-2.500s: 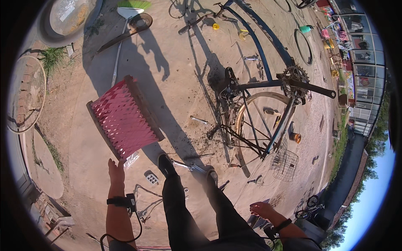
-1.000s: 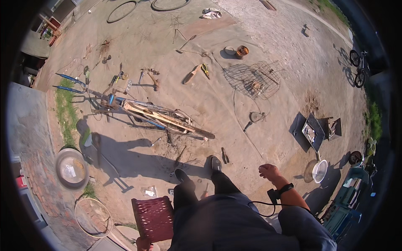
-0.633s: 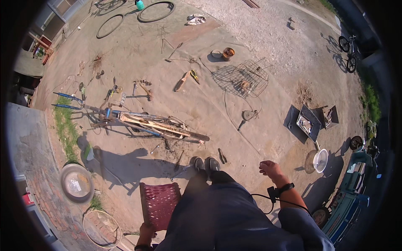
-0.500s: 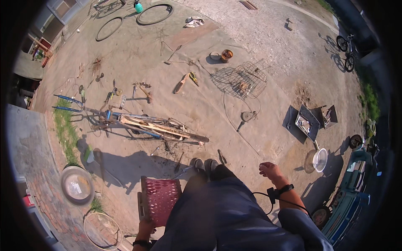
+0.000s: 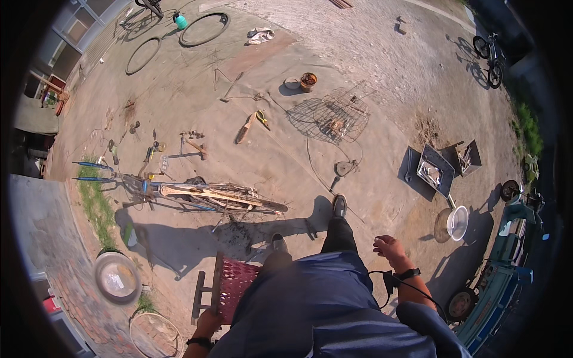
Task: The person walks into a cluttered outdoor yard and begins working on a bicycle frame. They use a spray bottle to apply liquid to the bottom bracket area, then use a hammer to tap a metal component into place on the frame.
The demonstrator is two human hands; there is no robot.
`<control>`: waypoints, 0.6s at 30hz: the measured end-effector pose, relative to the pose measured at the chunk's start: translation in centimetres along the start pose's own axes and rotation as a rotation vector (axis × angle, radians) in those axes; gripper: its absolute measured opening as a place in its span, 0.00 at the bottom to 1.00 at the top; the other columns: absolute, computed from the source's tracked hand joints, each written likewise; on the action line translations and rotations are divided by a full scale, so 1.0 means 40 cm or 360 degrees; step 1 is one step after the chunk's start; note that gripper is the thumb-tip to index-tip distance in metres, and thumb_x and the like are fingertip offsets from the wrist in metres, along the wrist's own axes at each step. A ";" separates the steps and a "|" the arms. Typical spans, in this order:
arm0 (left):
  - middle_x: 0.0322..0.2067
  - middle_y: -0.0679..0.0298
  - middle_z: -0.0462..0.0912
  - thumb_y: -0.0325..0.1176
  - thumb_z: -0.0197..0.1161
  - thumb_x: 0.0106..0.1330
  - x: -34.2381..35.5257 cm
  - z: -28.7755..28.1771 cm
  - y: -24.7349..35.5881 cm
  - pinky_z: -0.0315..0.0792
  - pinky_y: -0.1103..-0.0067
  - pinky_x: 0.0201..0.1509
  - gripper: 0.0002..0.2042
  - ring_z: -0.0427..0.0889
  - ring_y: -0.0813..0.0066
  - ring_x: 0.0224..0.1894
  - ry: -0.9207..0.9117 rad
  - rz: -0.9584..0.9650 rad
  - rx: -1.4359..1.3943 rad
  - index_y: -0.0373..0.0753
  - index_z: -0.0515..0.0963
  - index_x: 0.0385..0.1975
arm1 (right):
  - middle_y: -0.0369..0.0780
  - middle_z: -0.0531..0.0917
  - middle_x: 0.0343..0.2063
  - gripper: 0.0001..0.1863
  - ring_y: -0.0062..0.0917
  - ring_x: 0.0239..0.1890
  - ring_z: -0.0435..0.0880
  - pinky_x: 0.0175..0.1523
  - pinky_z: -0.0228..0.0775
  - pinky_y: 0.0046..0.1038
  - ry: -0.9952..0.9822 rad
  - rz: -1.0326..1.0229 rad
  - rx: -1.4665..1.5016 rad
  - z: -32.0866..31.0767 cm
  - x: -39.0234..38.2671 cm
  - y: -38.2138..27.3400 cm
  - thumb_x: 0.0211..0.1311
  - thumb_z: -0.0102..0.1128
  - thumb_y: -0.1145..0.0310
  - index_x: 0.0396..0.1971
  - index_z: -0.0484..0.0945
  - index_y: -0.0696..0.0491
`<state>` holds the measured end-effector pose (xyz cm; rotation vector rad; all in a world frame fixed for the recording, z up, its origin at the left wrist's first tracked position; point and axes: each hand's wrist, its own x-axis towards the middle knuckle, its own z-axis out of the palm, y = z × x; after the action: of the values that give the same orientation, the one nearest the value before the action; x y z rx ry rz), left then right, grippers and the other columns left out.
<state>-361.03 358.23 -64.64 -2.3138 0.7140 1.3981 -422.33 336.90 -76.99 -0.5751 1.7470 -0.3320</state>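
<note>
I stand on sandy ground, seen from above, legs in dark trousers. My left hand (image 5: 208, 323) is at the lower left, gripping the back edge of a red slatted stool (image 5: 234, 287) held at my side. Loosely curled and holding nothing, my right hand (image 5: 390, 247) hangs out to the right, a black strap with a cable on its wrist. A bicycle frame (image 5: 197, 196) lies upside down on the ground just ahead to the left of my feet.
Tools lie scattered around a hammer (image 5: 194, 145). A wire basket (image 5: 331, 112) and a small pot (image 5: 308, 80) sit ahead. Open toolboxes (image 5: 439, 167) and a white bowl (image 5: 457, 222) are at right, tyres (image 5: 204, 28) at the far left, a round basin (image 5: 117, 278) at lower left.
I have stepped forward with my right foot leading. The red stool stays at my left side, in my left hand throughout. The view has shifted slightly.
</note>
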 end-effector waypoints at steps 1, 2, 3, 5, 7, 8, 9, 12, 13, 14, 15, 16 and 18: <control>0.25 0.51 0.87 0.45 0.63 0.62 -0.010 0.005 0.034 0.81 0.67 0.31 0.19 0.90 0.61 0.26 -0.0008 -0.0023 0.0012 0.31 0.84 0.34 | 0.39 0.87 0.39 0.20 0.25 0.38 0.88 0.42 0.78 0.28 -0.0022 0.0017 -0.0011 -0.022 0.025 -0.009 0.70 0.65 0.60 0.53 0.81 0.57; 0.26 0.50 0.87 0.45 0.63 0.62 -0.017 0.014 0.068 0.81 0.66 0.32 0.19 0.90 0.60 0.27 -0.0015 -0.0047 0.0022 0.31 0.85 0.33 | 0.39 0.87 0.40 0.20 0.25 0.39 0.87 0.43 0.79 0.29 -0.0046 0.0033 -0.0022 -0.038 0.056 -0.020 0.70 0.64 0.60 0.54 0.80 0.57; 0.26 0.48 0.87 0.45 0.63 0.61 -0.015 0.031 0.089 0.81 0.64 0.34 0.19 0.90 0.58 0.28 0.0026 -0.0076 0.0091 0.31 0.85 0.32 | 0.39 0.87 0.40 0.20 0.26 0.39 0.87 0.44 0.79 0.29 -0.0061 0.0055 -0.0030 -0.059 0.078 -0.037 0.71 0.63 0.60 0.55 0.80 0.58; 0.27 0.46 0.88 0.46 0.64 0.60 -0.017 0.073 0.129 0.81 0.62 0.37 0.20 0.90 0.53 0.32 0.0103 -0.0137 0.0231 0.31 0.86 0.31 | 0.39 0.87 0.39 0.20 0.25 0.38 0.88 0.42 0.79 0.28 -0.0032 0.0023 0.0013 -0.115 0.139 -0.072 0.69 0.65 0.59 0.52 0.81 0.58; 0.28 0.44 0.87 0.47 0.64 0.59 -0.065 0.084 0.222 0.80 0.59 0.39 0.21 0.90 0.49 0.35 0.0163 -0.0160 0.0209 0.30 0.85 0.31 | 0.39 0.88 0.38 0.19 0.24 0.37 0.88 0.40 0.78 0.27 -0.0010 0.0014 0.0049 -0.195 0.188 -0.104 0.68 0.66 0.59 0.51 0.82 0.57; 0.28 0.43 0.87 0.47 0.65 0.59 -0.090 0.089 0.267 0.80 0.58 0.41 0.21 0.89 0.47 0.37 0.0193 -0.0174 0.0193 0.30 0.85 0.31 | 0.39 0.88 0.38 0.19 0.24 0.36 0.88 0.40 0.78 0.27 0.0001 0.0022 0.0068 -0.240 0.214 -0.117 0.68 0.66 0.59 0.51 0.82 0.57; 0.29 0.42 0.87 0.48 0.64 0.59 -0.113 0.092 0.312 0.80 0.58 0.42 0.22 0.89 0.47 0.39 0.0174 -0.0207 0.0157 0.30 0.85 0.32 | 0.39 0.88 0.38 0.19 0.24 0.36 0.88 0.40 0.78 0.27 0.0006 0.0023 0.0083 -0.281 0.243 -0.133 0.68 0.65 0.59 0.51 0.82 0.57; 0.32 0.41 0.87 0.50 0.63 0.59 -0.162 0.100 0.435 0.79 0.56 0.45 0.23 0.88 0.45 0.43 0.0094 -0.0234 0.0059 0.30 0.85 0.34 | 0.38 0.88 0.38 0.18 0.23 0.35 0.88 0.39 0.78 0.26 0.0033 0.0010 -0.0025 -0.420 0.326 -0.199 0.68 0.66 0.59 0.50 0.83 0.56; 0.33 0.41 0.87 0.50 0.63 0.60 -0.171 0.102 0.465 0.79 0.55 0.46 0.23 0.87 0.44 0.44 0.0054 -0.0193 0.0040 0.31 0.85 0.34 | 0.38 0.88 0.38 0.18 0.23 0.34 0.88 0.38 0.78 0.26 0.0047 -0.0005 -0.0071 -0.455 0.352 -0.233 0.68 0.66 0.59 0.50 0.83 0.56; 0.34 0.41 0.87 0.51 0.63 0.60 -0.178 0.109 0.488 0.78 0.54 0.47 0.23 0.87 0.44 0.45 0.0014 -0.0153 0.0019 0.31 0.85 0.35 | 0.38 0.88 0.37 0.18 0.23 0.34 0.88 0.38 0.78 0.25 0.0069 -0.0009 -0.0081 -0.485 0.376 -0.271 0.68 0.66 0.59 0.49 0.83 0.56; 0.35 0.41 0.87 0.51 0.62 0.61 -0.177 0.121 0.503 0.78 0.54 0.48 0.23 0.87 0.44 0.46 0.0020 -0.0166 0.0045 0.32 0.85 0.36 | 0.37 0.88 0.37 0.18 0.22 0.34 0.88 0.37 0.77 0.25 0.0078 -0.0026 -0.0087 -0.514 0.416 -0.291 0.68 0.65 0.59 0.49 0.83 0.55; 0.35 0.41 0.87 0.51 0.62 0.62 -0.165 0.147 0.510 0.78 0.54 0.49 0.23 0.87 0.43 0.47 0.0027 -0.0183 0.0066 0.32 0.84 0.37 | 0.37 0.88 0.37 0.17 0.22 0.34 0.87 0.37 0.77 0.24 0.0078 -0.0050 -0.0096 -0.522 0.445 -0.328 0.68 0.65 0.59 0.49 0.83 0.56; 0.40 0.39 0.86 0.50 0.60 0.65 -0.119 0.202 0.492 0.77 0.54 0.52 0.22 0.85 0.42 0.50 -0.0038 -0.0099 0.0076 0.34 0.84 0.40 | 0.37 0.87 0.36 0.17 0.22 0.35 0.87 0.37 0.77 0.24 0.0033 -0.0110 -0.0138 -0.517 0.500 -0.419 0.68 0.65 0.59 0.49 0.83 0.56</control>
<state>-380.07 347.60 -64.74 -2.2590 0.6554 1.3642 -442.30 310.40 -79.69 -0.6980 1.7710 -0.3125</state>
